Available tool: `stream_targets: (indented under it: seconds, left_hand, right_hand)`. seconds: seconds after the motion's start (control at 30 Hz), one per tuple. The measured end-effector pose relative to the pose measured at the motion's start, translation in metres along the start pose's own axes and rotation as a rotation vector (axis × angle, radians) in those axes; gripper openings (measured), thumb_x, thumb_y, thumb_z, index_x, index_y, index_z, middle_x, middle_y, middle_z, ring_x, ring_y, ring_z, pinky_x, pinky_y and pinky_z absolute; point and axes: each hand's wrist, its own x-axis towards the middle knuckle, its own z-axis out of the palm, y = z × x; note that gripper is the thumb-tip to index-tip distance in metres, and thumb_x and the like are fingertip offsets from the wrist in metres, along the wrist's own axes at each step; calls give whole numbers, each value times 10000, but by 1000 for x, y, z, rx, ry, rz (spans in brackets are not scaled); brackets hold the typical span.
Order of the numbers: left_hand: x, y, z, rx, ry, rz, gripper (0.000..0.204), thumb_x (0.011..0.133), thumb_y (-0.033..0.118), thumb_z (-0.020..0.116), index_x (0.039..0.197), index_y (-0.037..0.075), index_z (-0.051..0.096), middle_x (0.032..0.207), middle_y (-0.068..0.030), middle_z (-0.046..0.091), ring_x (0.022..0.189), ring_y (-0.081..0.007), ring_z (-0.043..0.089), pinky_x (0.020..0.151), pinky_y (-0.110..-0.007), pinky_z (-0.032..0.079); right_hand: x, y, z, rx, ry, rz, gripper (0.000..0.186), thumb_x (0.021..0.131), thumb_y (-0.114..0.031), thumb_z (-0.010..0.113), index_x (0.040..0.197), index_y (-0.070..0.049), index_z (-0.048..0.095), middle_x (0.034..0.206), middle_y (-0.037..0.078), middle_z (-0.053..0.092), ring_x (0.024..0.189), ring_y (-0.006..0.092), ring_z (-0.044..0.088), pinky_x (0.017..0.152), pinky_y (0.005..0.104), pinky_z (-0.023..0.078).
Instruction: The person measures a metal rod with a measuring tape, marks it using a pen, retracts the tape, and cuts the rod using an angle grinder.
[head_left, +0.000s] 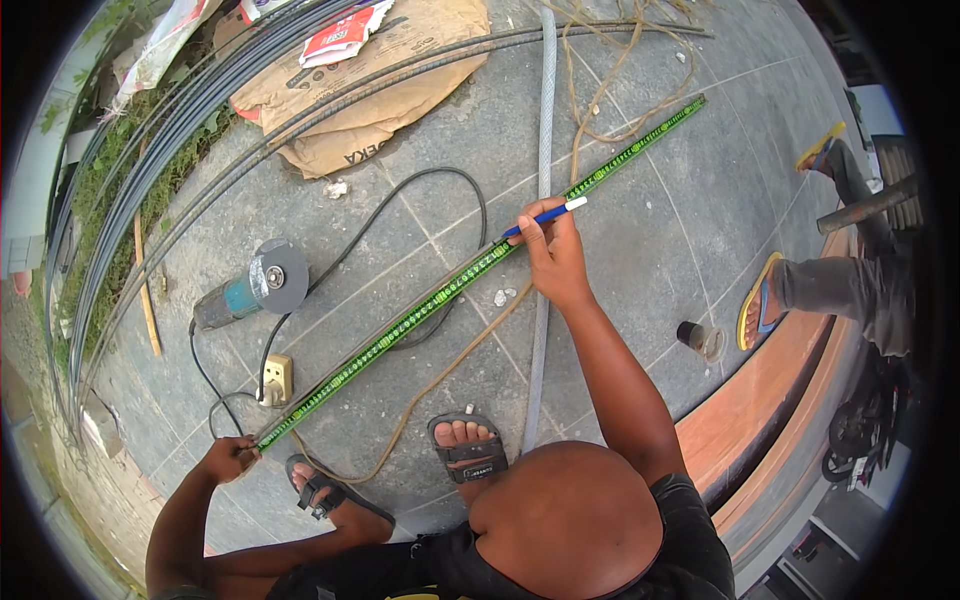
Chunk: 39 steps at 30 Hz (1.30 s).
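Observation:
My left hand [228, 458] is closed on the lower-left end of a green measuring tape [386, 342] and a thin grey rod [408, 306] lying along it, stretched diagonally over the paving. My right hand [548, 255] is farther up the tape, holding a blue pen with a white cap [550, 214] against the tape and rod. An angle grinder [240, 298] with a grey disc lies left of the tape, its black cable looping behind. A pale socket block [277, 380] with a plug sits just above the tape's lower part.
Bundled steel bars [150, 150] curve along the upper left beside brown paper sacks [400, 90]. A pale hose [535, 380] and tan rope [620, 130] cross the paving. A dark cup [697, 338] stands at right, near another person's sandalled foot [763, 300] and wooden boards [755, 420].

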Motion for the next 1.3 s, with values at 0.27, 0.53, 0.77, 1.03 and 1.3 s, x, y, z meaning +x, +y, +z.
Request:
stream_targets:
  seconds: [0.27, 0.53, 0.77, 1.03, 1.3]
  left_hand:
    - [-15, 4, -1, -30, 43, 92, 224, 916, 187, 658, 1057, 32, 737, 1329, -273, 603, 1311, -336, 550, 1059, -362, 437]
    - [-34, 26, 6, -49, 71, 132, 191, 914, 149, 674, 1038, 19, 738, 1370, -289, 565, 1348, -333, 514, 1058, -371, 439]
    - [-56, 17, 7, -123, 95, 122, 167, 917, 145, 679, 991, 12, 747, 1361, -280, 577, 1313, -323, 548, 1044, -355, 441]
    - [-144, -39, -20, -130, 141, -27, 342, 918, 60, 663, 1242, -44, 637, 857, -124, 722, 805, -136, 674, 729, -284, 529]
    - [-203, -292, -10, 231, 570, 25, 257, 839, 18, 638, 1080, -43, 702, 767, -125, 712, 675, -166, 670, 614, -332, 520]
  right_hand:
    - [26, -11, -65, 451, 365, 197, 107, 1048, -160, 493, 1050, -53, 494, 882, 69, 565, 876, 198, 619, 813, 345, 509]
    - [71, 14, -109, 288, 489, 673, 156, 995, -144, 581, 1062, -15, 524, 819, 83, 596, 551, 135, 480, 449, 284, 367]
    - [89, -13, -113, 521, 590, 567, 112, 1019, -173, 560, 1039, -67, 531, 873, 132, 687, 492, 76, 354, 419, 255, 278]
    - [93, -13, -150, 710, 557, 506, 97, 1023, -164, 551, 987, -74, 556, 944, 122, 690, 490, 65, 338, 428, 248, 281]
    - [40, -31, -74, 679, 463, 571, 38, 1005, -117, 560, 994, -86, 541, 944, 111, 699, 524, 67, 376, 442, 243, 301]
